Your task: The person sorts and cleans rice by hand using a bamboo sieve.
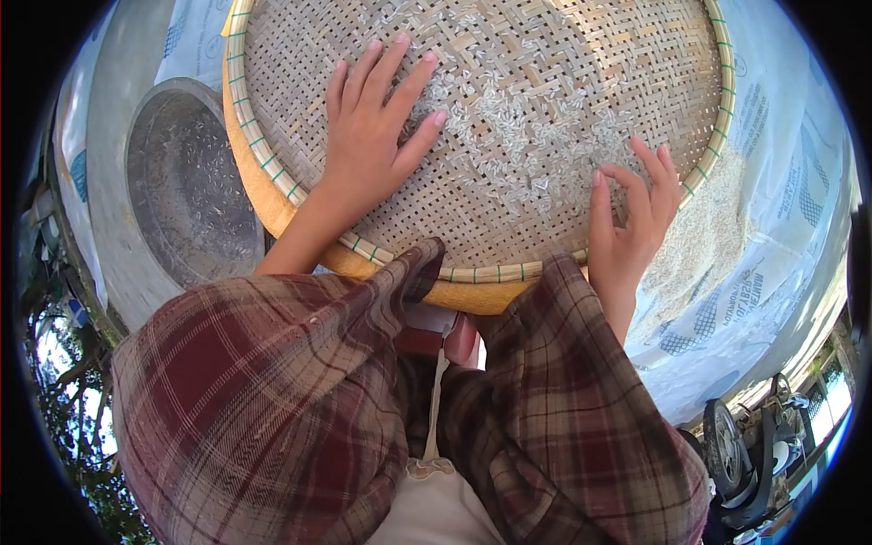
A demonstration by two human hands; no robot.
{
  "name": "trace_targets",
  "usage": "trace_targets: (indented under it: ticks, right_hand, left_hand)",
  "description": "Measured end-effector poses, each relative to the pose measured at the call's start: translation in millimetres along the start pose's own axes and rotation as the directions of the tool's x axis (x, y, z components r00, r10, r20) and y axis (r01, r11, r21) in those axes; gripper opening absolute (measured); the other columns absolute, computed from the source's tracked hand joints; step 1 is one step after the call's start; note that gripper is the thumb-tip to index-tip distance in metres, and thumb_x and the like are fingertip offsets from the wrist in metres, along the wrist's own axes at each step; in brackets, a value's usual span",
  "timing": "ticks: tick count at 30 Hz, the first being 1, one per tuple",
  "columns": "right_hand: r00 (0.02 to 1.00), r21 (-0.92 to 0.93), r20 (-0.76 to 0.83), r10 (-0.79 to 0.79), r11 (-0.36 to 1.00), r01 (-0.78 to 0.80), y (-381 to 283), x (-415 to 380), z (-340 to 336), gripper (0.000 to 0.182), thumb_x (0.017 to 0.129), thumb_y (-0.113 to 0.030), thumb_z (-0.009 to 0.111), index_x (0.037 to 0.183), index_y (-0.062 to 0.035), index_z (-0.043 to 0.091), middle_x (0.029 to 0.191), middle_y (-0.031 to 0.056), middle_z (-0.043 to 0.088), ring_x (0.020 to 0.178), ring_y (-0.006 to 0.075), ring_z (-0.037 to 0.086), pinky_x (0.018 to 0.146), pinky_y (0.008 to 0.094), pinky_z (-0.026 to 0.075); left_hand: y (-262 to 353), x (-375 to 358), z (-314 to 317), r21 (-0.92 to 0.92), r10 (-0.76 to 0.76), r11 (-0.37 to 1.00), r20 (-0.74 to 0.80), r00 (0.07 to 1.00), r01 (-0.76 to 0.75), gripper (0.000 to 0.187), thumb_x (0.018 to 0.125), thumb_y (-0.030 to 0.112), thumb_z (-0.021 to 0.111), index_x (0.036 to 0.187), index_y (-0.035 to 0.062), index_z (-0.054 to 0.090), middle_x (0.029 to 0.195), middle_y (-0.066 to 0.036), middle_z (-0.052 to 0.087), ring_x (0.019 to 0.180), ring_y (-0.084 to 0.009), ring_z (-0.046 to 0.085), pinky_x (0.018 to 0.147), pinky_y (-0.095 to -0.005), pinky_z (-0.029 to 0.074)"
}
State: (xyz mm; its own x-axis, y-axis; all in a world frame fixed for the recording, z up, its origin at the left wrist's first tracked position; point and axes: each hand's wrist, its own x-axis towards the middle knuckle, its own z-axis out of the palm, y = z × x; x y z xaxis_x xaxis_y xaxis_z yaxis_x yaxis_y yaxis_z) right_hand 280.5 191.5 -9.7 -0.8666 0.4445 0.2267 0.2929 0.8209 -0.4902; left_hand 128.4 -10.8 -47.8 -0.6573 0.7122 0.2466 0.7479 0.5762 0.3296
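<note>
A round woven bamboo tray point(272, 195) with a green-stitched rim lies in front of my knees. Rice grains point(509, 127) are scattered over its weave. My left hand point(372, 127) rests flat on the tray's left part, fingers spread, beside the grains. My right hand point(631, 218) is at the tray's lower right, fingertips touching the grains near the rim. Neither hand grips anything.
A metal bowl point(186, 186) with some grains inside stands left of the tray. A heap of husks or fine grain point(704, 232) lies on the printed plastic sheet point(781, 182) to the right. My plaid-clad legs point(272, 400) fill the foreground. A motorbike point(749, 445) stands at lower right.
</note>
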Motion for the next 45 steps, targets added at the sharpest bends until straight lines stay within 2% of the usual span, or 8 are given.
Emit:
trace_targets:
  ticks: [10,15,19,22,25,35,41,45]
  right_hand:
    - [1.0,-0.023,-0.01,-0.029,0.999,0.029,2,3,-5,0.01,0.077,-0.01,0.064,0.087,-0.009,0.061,0.118,0.0055,0.054,0.121,0.0301,0.041,0.103,0.0484,0.023]
    - [0.966,-0.26,-0.077,-0.246,0.941,0.219,4,55,-24,0.009,0.078,-0.008,0.062,0.086,-0.0091,0.061,0.115,0.0051,0.056,0.119,0.0287,0.043,0.102,0.0461,0.026]
    - [0.911,-0.216,-0.174,-0.373,0.918,0.334,42,130,-13,0.007,0.079,-0.01,0.061,0.086,-0.0101,0.061,0.114,0.0051,0.057,0.119,0.028,0.043,0.099,0.0447,0.029]
    - [0.975,0.103,-0.184,-0.123,0.984,0.144,59,154,15,0.007,0.081,-0.014,0.06,0.086,-0.0113,0.061,0.113,0.0047,0.057,0.12,0.0278,0.042,0.099,0.0444,0.028]
    - [0.954,-0.353,-0.192,-0.231,0.923,0.152,57,150,35,0.018,0.084,-0.022,0.056,0.099,-0.0118,0.059,0.119,0.006,0.053,0.125,0.0274,0.036,0.105,0.046,0.019]
    - [0.963,-0.366,-0.222,-0.154,0.928,0.064,62,138,40,0.036,0.091,-0.021,0.044,0.123,-0.0065,0.047,0.129,0.0076,0.047,0.128,0.0249,0.032,0.107,0.0462,0.015]
    - [0.971,-0.426,-0.184,-0.154,0.903,0.062,60,137,40,0.039,0.09,-0.024,0.045,0.125,-0.0065,0.047,0.13,0.0066,0.046,0.129,0.0251,0.031,0.107,0.0468,0.014]
    - [0.976,-0.485,-0.158,-0.153,0.873,0.059,58,137,39,0.038,0.089,-0.024,0.045,0.125,-0.0095,0.048,0.131,0.0044,0.046,0.13,0.0245,0.03,0.107,0.0472,0.014]
  left_hand:
    - [0,-1,-2,-0.009,-0.022,1.0,0.02,1.0,0.022,0.048,0.082,0.03,0.059,0.126,0.0136,0.05,0.136,-0.012,0.039,0.124,-0.0308,0.034,0.104,-0.0474,0.018]
    - [2,1,-6,-0.001,-0.027,1.0,0.037,0.999,0.027,0.049,0.083,0.029,0.057,0.128,0.0121,0.047,0.138,-0.013,0.036,0.127,-0.0308,0.032,0.105,-0.0472,0.016]
    - [5,2,-9,-0.004,-0.047,0.999,0.073,0.996,0.047,0.049,0.084,0.027,0.056,0.129,0.0102,0.046,0.139,-0.013,0.035,0.129,-0.0313,0.03,0.106,-0.0471,0.015]
    - [5,2,-11,0.011,-0.048,0.999,0.073,0.996,0.048,0.05,0.084,0.027,0.056,0.129,0.0101,0.045,0.139,-0.013,0.034,0.129,-0.0314,0.029,0.106,-0.0475,0.015]
    - [6,2,-12,-0.017,-0.058,0.998,0.109,0.992,0.061,0.051,0.084,0.027,0.056,0.131,0.0097,0.044,0.14,-0.014,0.033,0.13,-0.0315,0.028,0.106,-0.0476,0.014]
    - [-24,34,-18,-0.098,-0.07,0.993,-0.073,0.995,0.063,0.05,0.088,0.032,0.05,0.131,0.0075,0.042,0.139,-0.02,0.03,0.128,-0.0385,0.028,0.105,-0.052,0.018]
    - [-63,109,-6,0.13,-0.062,0.99,0.016,0.998,0.059,0.053,0.092,0.039,0.04,0.136,0.0083,0.035,0.143,-0.02,0.024,0.133,-0.035,0.02,0.108,-0.0474,0.012]
    - [-23,92,8,0.023,0.112,0.993,0.121,0.986,-0.116,0.057,0.091,0.045,0.039,0.136,0.0095,0.035,0.144,-0.018,0.024,0.134,-0.0333,0.018,0.109,-0.0474,0.009]
